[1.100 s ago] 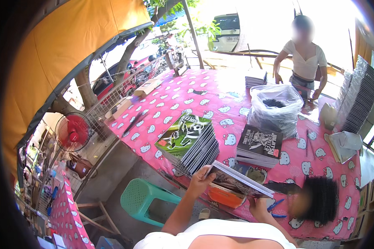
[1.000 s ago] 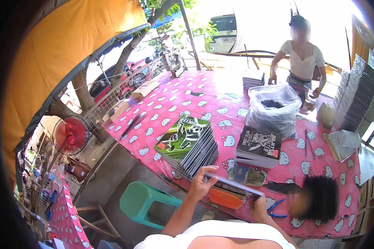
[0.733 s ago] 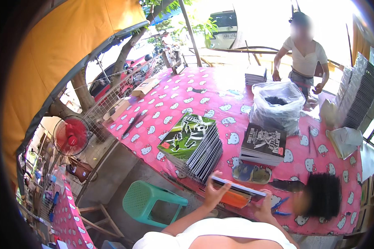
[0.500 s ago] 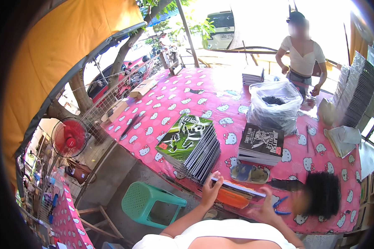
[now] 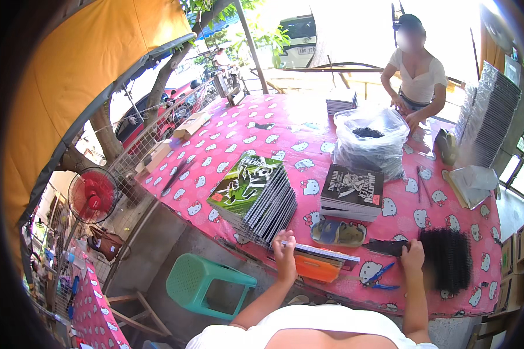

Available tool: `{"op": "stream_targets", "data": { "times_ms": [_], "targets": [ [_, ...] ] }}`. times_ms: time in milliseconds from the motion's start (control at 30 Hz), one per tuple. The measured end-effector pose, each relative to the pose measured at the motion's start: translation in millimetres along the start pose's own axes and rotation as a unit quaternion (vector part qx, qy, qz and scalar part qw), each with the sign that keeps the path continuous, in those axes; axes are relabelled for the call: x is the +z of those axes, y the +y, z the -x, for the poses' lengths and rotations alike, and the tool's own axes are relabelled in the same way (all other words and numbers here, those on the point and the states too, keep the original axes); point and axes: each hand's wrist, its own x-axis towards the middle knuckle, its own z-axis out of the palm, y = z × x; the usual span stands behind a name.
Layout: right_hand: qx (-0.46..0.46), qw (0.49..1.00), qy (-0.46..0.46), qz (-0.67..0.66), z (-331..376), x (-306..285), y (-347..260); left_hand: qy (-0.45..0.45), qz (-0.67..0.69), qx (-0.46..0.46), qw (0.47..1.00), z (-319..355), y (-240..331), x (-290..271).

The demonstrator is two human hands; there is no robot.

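My left hand (image 5: 284, 259) grips the left end of a thin notebook (image 5: 323, 253) with a pale edge, tilted up near the table's front edge. An orange sheet or cover (image 5: 315, 269) shows just below it. My right hand (image 5: 412, 256) is off the notebook, its fingers curled at the right end of a flat black object (image 5: 386, 246). A dense bundle of black binding coils (image 5: 447, 260) lies just right of that hand; whether the fingertips pinch a coil is hidden. Blue-handled pliers (image 5: 381, 277) lie between my hands. A camouflage-patterned pouch-like thing (image 5: 339, 232) rests beyond the notebook.
A stack of green-covered spiral notebooks (image 5: 247, 183) stands left, a stack of black-covered books (image 5: 352, 189) right of it. Behind is a clear plastic bag (image 5: 371, 145) of dark pieces. A co-worker (image 5: 416, 75) stands across the pink table. A green stool (image 5: 201, 282) is at left.
My right hand has left the notebook's right end and moved right and away from me to the black coils. My left hand still holds the notebook. The co-worker's hands have come together.
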Motion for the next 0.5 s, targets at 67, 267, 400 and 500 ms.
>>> {"op": "stream_targets", "data": {
  "times_ms": [67, 267, 400, 500],
  "targets": [
    [-0.005, 0.998, 0.025, -0.060, -1.1, -11.5, -9.5, 0.021, -0.033, 0.090, 0.995, 8.5, 8.8, 8.2],
    [0.003, 0.982, -0.038, -0.183, 15.2, -30.8, -53.9, -0.170, -0.398, 0.359, 0.827, 43.8, 63.8, 44.4],
    [-0.042, 0.985, -0.058, -0.156, 21.5, -49.7, -90.0, -0.271, -0.495, 0.341, 0.752, 52.0, 58.8, 64.6],
    [-0.065, 0.968, -0.057, -0.235, 31.6, -46.6, -98.3, -0.423, -0.619, 0.247, 0.614, 42.3, 46.7, 67.4]
  ]
}}
